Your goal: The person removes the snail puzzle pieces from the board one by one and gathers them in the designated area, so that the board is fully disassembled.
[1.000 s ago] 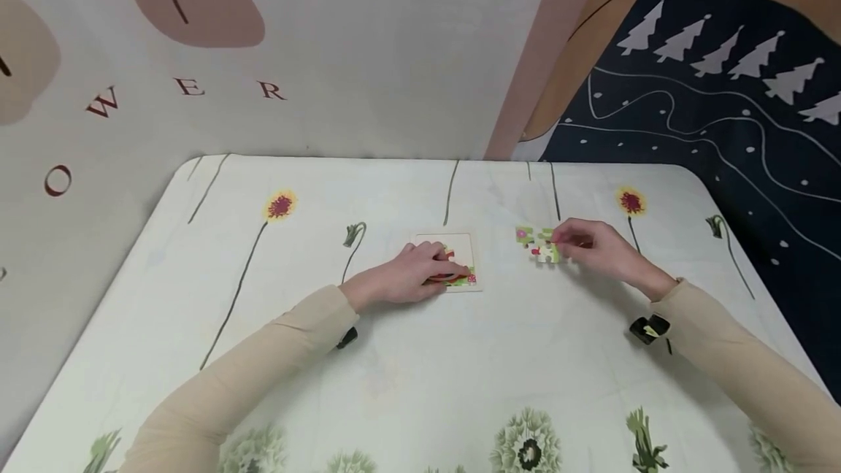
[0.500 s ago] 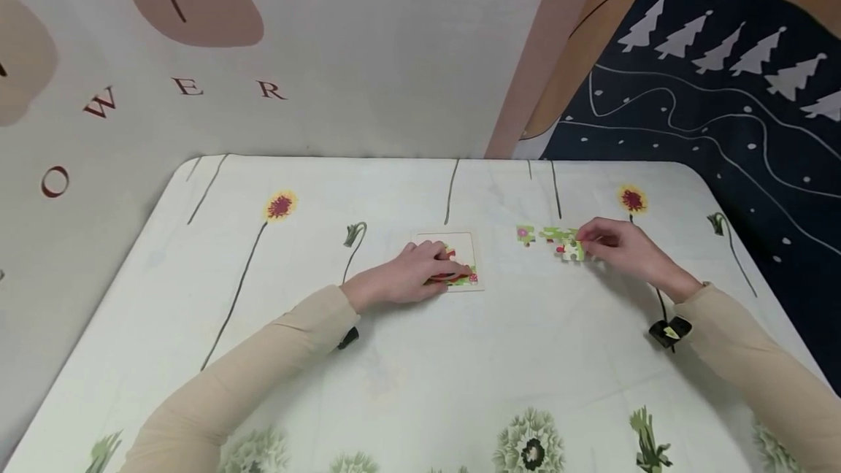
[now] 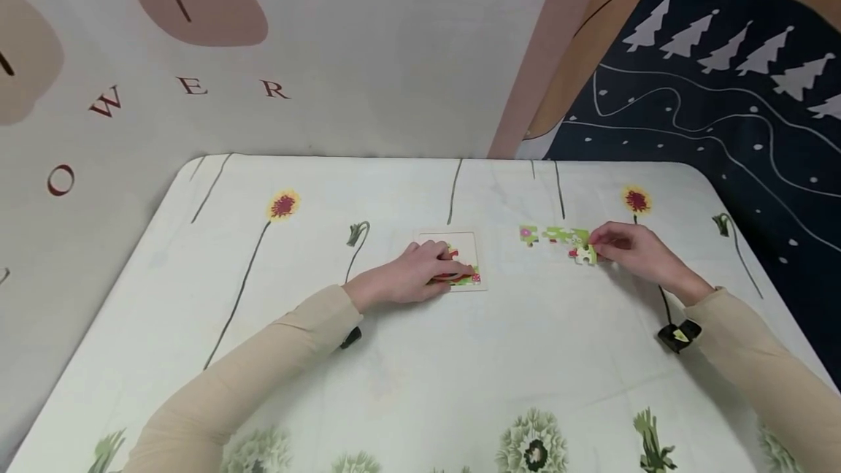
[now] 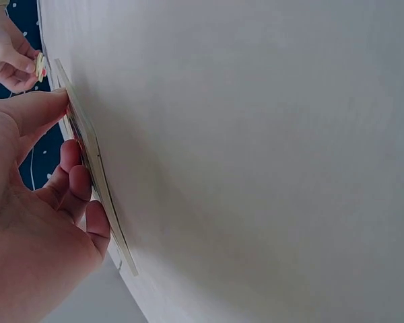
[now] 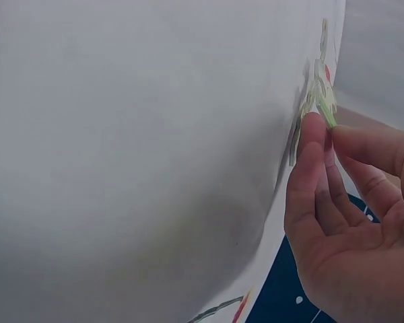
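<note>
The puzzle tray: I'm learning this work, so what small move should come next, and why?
Probably carry the puzzle piece leftward to the puzzle tray: the right hand pinches that piece, the left hand rests on the tray, whose upper part looks unfilled.

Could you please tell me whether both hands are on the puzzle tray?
No, only the left hand rests on the tray, while the right hand pinches a piece apart from it.
</note>
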`<state>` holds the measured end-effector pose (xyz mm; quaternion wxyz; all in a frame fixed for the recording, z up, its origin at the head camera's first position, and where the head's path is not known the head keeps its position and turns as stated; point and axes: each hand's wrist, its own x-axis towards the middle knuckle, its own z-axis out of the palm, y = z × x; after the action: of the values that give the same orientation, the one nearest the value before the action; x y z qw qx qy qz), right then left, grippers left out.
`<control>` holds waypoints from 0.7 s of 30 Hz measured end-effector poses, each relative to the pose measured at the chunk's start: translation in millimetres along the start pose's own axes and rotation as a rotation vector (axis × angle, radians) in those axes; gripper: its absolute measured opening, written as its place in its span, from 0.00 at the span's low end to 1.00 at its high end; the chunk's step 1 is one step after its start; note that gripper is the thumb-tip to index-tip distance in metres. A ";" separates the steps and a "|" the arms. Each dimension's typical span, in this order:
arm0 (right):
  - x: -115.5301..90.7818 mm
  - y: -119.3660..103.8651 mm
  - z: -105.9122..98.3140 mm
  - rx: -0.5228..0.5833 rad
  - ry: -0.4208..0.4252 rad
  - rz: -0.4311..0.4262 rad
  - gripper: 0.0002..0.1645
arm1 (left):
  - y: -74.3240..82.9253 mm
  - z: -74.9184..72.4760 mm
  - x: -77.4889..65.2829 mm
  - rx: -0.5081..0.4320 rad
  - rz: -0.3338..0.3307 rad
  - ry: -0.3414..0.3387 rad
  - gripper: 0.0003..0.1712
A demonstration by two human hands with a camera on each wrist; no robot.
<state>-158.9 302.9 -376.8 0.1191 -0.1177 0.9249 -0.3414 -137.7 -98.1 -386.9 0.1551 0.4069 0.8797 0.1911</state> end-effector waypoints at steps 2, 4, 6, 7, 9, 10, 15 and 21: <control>-0.2 1.2 -0.1 0.002 -0.008 0.014 0.09 | -0.1 0.4 0.6 -0.006 -0.004 -0.005 0.26; -0.4 1.7 0.2 0.001 -0.014 0.027 0.09 | -0.5 1.0 1.0 -0.006 -0.002 -0.005 0.26; -0.4 1.9 0.5 0.000 -0.019 0.038 0.09 | -0.5 1.1 1.4 -0.003 -0.004 -0.006 0.25; -0.5 2.2 0.7 0.000 -0.021 0.041 0.09 | -0.6 1.2 1.4 0.000 -0.002 -0.005 0.25; -0.6 2.7 1.0 -0.001 -0.020 0.041 0.09 | -0.6 1.1 1.6 0.006 0.002 -0.005 0.25; -0.7 2.9 1.2 -0.001 -0.019 0.041 0.09 | -0.6 0.9 1.7 0.010 0.005 -0.004 0.25; 0.1 5.0 2.3 0.002 -0.013 0.024 0.09 | -0.7 -0.2 1.5 0.008 0.006 -0.004 0.26; 2.4 8.6 3.3 0.000 -0.022 0.027 0.10 | -1.9 0.3 1.4 0.015 0.012 0.000 0.25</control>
<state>-161.4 306.6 -385.3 0.1339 -0.1089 0.9250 -0.3384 -139.6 -98.1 -388.2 0.1511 0.4131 0.8787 0.1854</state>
